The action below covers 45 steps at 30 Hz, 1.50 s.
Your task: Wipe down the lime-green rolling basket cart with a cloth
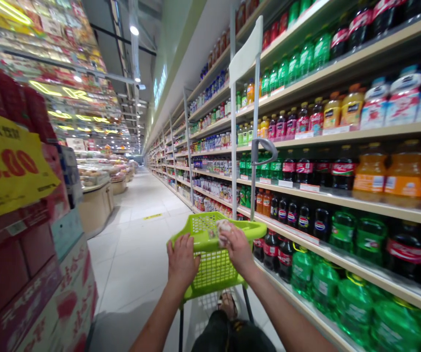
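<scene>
A lime-green plastic shopping cart stands directly in front of me, its basket walls full of square holes and its dark legs reaching the floor. My left hand is closed over the left part of the cart's near rim, fingers bent over the edge. My right hand pinches a crumpled whitish cloth at the right part of the same rim. Whether the cloth is fabric or paper, I cannot tell. The palm side of both hands is hidden.
Shelves of bottled drinks run closely along the right side. Large green bottles fill the bottom shelf. Stacked boxes with a yellow price sign stand close on the left. A pale tiled aisle leads ahead past display counters.
</scene>
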Each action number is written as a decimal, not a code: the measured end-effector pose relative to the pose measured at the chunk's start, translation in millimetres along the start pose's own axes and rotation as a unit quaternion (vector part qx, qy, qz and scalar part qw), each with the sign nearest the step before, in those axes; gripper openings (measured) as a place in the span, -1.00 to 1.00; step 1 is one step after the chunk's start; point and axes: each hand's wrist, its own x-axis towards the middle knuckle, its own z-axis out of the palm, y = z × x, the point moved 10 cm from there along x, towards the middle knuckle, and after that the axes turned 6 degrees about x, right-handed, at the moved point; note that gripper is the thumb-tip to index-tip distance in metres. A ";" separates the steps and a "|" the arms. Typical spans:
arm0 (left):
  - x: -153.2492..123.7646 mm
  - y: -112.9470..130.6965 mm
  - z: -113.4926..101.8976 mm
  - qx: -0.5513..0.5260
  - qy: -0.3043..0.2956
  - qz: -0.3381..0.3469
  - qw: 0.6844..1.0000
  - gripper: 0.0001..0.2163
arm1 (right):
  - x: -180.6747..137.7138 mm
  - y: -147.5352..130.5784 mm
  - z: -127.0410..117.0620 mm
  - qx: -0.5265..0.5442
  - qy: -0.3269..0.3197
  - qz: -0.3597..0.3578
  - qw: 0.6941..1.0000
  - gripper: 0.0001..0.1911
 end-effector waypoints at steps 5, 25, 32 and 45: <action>-0.1 1.9 0.2 -0.006 0.003 -0.007 1.000 -0.63 | -3.2 70.3 -46.8 -0.050 0.067 0.103 0.991 -0.72; 23.8 25.9 -7.5 -0.241 -0.014 -0.022 0.970 -0.61 | 12.9 -12.7 15.9 0.094 -0.043 0.041 0.994 -0.41; 42.7 76.1 2.0 -0.263 -0.044 0.032 0.963 -0.64 | 5.5 -0.9 9.8 0.093 -0.142 0.074 0.983 -0.12; 6.2 2.0 -8.9 -0.138 0.159 0.071 0.975 -0.73 | -14.6 40.8 -11.5 -0.097 -0.090 0.062 0.989 -0.33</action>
